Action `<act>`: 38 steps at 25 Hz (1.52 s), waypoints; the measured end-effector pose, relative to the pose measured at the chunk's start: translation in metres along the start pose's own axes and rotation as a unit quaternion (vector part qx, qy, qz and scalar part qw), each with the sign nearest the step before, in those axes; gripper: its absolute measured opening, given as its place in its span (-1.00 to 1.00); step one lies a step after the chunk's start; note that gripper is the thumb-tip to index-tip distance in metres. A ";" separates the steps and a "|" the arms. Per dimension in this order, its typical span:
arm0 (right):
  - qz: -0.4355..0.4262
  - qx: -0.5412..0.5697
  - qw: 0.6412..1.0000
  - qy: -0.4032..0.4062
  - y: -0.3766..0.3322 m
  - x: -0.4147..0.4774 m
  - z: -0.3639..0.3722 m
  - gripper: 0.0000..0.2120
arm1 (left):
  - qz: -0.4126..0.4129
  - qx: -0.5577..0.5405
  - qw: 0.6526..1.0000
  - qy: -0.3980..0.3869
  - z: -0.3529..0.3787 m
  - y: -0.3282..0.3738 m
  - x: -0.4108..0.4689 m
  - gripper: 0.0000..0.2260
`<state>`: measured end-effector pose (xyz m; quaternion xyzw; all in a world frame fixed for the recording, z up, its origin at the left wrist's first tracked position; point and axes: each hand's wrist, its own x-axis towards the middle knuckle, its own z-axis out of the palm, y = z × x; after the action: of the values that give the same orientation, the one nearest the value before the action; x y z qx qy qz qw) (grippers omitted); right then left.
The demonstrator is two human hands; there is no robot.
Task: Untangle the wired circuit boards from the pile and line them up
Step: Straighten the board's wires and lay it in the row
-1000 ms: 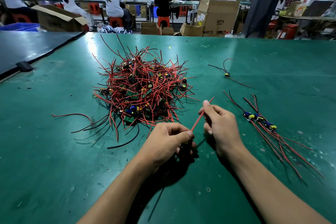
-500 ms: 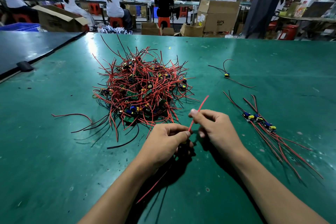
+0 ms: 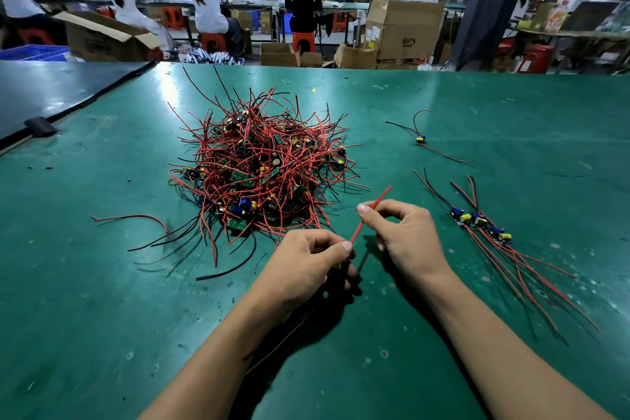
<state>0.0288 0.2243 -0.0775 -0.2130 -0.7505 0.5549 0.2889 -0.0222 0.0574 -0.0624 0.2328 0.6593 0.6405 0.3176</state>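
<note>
A tangled pile of small circuit boards [image 3: 262, 174] with red and black wires lies on the green table [image 3: 511, 133]. Just in front of it, my left hand [image 3: 306, 266] grips one wired board, which is mostly hidden inside the fist; its wires trail back under my forearm. My right hand [image 3: 402, 235] pinches that board's red wire [image 3: 370, 211], which runs taut from the left fist up to the right. To the right, three boards [image 3: 480, 220] lie side by side in a row, wires trailing toward me. A single wired board [image 3: 421, 139] lies farther back.
A loose red wire [image 3: 133, 217] lies left of the pile. A dark mat [image 3: 51, 92] with a black clip [image 3: 41, 126] covers the far left. Beyond the table's far edge are cardboard boxes [image 3: 405, 31], red stools and several seated workers.
My right hand has slid back down the red wire toward the left hand, from near its tip, so more wire sticks out past its fingers. The left hand stays closed on the board.
</note>
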 end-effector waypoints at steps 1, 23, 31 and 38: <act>-0.004 0.008 1.000 0.030 0.001 0.002 -0.002 -0.84 | 0.001 0.007 1.000 -0.009 0.000 0.000 0.000 -0.86; 0.155 0.189 0.969 -0.034 -0.004 0.001 -0.004 -0.57 | 0.007 -0.046 0.999 0.021 -0.002 0.001 -0.002 -0.90; -0.103 -0.096 0.977 -0.158 -0.008 -0.026 0.001 -0.87 | 0.126 -0.095 0.980 0.121 -0.005 0.013 -0.004 -0.90; -0.086 0.039 0.989 -0.116 -0.018 -0.037 0.017 -0.67 | 0.098 -0.212 0.945 0.227 -0.009 0.018 -0.003 -0.93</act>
<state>0.0450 0.1835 -0.0714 -0.0700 -0.7721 0.5780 0.2546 -0.0283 0.0504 -0.0448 0.0720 0.5368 0.8294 0.1372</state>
